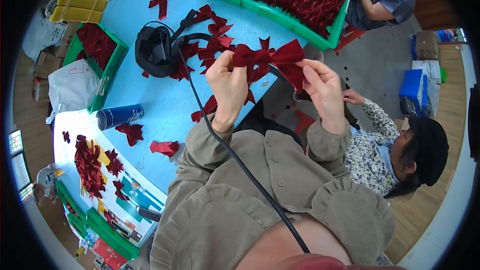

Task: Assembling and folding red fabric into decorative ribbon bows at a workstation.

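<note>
A dark red velvet bow point(289, 56) is stretched between my two hands above the table's edge. My left hand point(227, 86) pinches its left loop between thumb and fingers. At its other end, the fingertips of my right hand point(324, 86) close on the right loop, and a tail hangs down beside them. Several more red bows lie on the blue table under and beyond my hands, among them loose bows point(215, 32) behind my left hand. Closer to my left sleeve sit a single bow point(164, 147) and another bow point(131, 133).
A green crate point(245, 4) packed with red bows stands at the far side. A black bag point(156, 50) with a strap, a blue can point(120, 116) and a second green crate point(107, 72) are at left. A black cable point(215, 135) crosses my front. One person point(372, 155) sits at right.
</note>
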The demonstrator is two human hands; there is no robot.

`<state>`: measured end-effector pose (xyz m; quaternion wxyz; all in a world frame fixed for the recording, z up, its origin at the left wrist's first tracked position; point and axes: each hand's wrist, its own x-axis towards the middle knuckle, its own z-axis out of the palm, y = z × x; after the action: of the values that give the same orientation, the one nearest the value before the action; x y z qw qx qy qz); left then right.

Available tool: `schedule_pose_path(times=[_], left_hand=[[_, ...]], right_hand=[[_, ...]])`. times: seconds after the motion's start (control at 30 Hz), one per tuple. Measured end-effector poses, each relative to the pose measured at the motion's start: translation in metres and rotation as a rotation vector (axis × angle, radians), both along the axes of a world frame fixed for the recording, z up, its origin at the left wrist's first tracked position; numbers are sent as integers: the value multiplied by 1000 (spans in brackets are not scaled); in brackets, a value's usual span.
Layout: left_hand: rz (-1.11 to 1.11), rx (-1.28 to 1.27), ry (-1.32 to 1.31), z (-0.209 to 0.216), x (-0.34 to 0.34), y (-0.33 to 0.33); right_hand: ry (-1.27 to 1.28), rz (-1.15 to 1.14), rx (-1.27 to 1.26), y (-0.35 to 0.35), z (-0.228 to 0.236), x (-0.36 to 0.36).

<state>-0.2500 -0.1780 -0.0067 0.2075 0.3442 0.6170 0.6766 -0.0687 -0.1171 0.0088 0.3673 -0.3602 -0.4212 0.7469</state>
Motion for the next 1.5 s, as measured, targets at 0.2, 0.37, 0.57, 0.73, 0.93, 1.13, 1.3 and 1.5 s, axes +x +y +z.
schedule_pose_path(times=[0.2,0.37,0.57,0.73,0.93,1.13,1.3,1.5], left_hand=[[-28,103,-201,1,10,-13],[-35,125,-178,1,31,-28],[52,121,403,-11,44,-48],[-107,118,244,-27,55,-62],[-123,224,131,-33,61,-61],[-195,151,46,-12,57,-52],[-177,148,208,-19,65,-51],[-60,199,469,-15,63,-37]], right_hand=[[182,-15,-71,-19,-27,11],[99,124,-133,-71,-36,-22],[369,9,-2,-80,-17,-36],[292,-5,137,-79,-21,-26],[295,2,203,-83,-26,-26],[223,38,465,-79,-8,-25],[-46,38,634,-74,-17,-9],[-112,-142,448,-77,5,-13]])
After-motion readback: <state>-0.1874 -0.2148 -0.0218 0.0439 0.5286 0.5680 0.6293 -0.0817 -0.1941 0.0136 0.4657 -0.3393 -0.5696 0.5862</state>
